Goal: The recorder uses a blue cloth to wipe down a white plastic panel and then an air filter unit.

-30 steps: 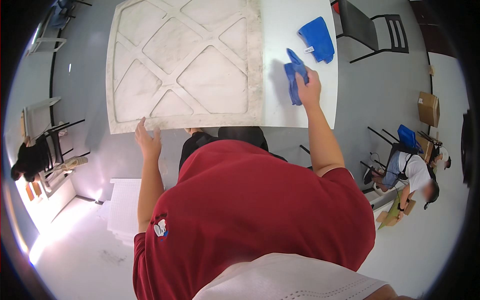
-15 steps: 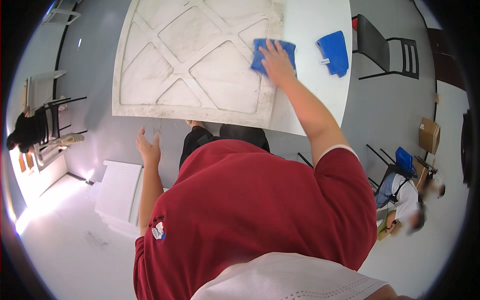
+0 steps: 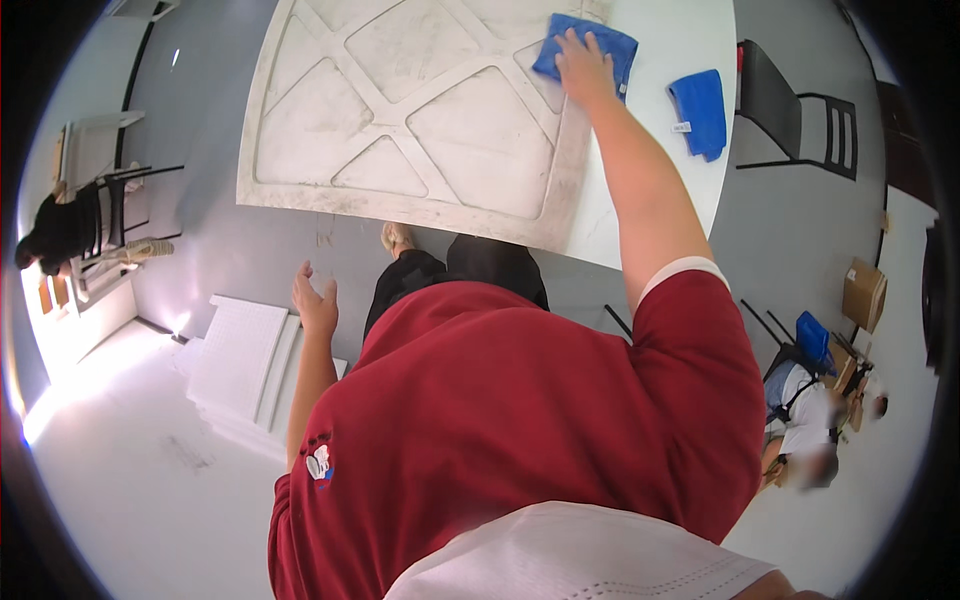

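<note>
My right hand [image 3: 585, 72] presses down on a folded blue cloth [image 3: 622, 50] and holds it against the upper right edge of a white panel. The fingers are spread over the cloth. Raised diagonal bars cross the panel [image 3: 478, 125], and grey smudges of dirt mark its surface and frame. A second blue cloth [image 3: 698, 115] with a white tag lies on the white tabletop [image 3: 650, 30], to the right of my right forearm. My left hand [image 3: 317, 306] hangs in the air below the panel's near edge, open and holding nothing.
A black chair [image 3: 790, 110] stands beyond the table's right edge. White slabs [image 3: 240, 350] are stacked on the floor at the lower left. Other people sit at the far left [image 3: 60, 230] and lower right [image 3: 805, 420], near cardboard boxes [image 3: 863, 294].
My right hand has slid the blue cloth farther away along the panel's right edge. The view has shifted a little. My left hand stays low, still open.
</note>
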`<state>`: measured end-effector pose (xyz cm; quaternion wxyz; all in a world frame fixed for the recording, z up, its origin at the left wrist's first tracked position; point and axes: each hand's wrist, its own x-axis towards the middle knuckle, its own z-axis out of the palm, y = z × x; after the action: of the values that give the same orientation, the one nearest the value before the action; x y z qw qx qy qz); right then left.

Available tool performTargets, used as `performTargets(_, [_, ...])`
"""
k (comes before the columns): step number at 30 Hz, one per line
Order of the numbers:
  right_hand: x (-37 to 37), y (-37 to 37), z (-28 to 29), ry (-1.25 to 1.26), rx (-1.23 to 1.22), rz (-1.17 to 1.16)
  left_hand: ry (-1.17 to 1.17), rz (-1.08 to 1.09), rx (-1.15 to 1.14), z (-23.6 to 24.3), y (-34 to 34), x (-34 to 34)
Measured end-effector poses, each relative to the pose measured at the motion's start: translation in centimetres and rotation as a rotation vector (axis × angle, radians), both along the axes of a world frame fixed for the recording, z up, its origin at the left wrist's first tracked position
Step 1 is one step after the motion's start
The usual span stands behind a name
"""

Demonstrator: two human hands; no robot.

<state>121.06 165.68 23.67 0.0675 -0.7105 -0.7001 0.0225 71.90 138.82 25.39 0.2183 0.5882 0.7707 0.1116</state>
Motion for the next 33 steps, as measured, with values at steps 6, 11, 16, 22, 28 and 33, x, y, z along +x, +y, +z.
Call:
performTargets(6, [-3.8, -7.6, -0.3, -0.073, 0.011, 0.021, -0.074, -0.198, 0.123, -1.2, 4.9, -2.4])
performTargets(11, [-6.3, -11.9, -0.1, 0.007, 0.033, -0.057, -0.109, -0.221, 0.142, 0.3, 8.0, -4.2])
performTargets(16, [-7.7, -12.4, -0.6, 0.046, 0.049, -0.121, -0.116, -0.161, 0.094, -1.4, 6.6, -7.9])
performTargets(22, [-8.6, -10.4, -0.5, 0.044, 0.044, -0.082, -0.190, 0.025, 0.015, -3.6, 3.1, -10.0])
performTargets(28, [-8.3, -5.5, -0.6, 0.064, 0.029, 0.085, -0.147, 0.095, -0.030, -3.3, 2.3, -7.7])
performTargets(33, [-6.6, -2.0, -0.5, -0.012, -0.008, 0.160, -0.099, 0.153, -0.002, -2.1, 2.0, -6.0])
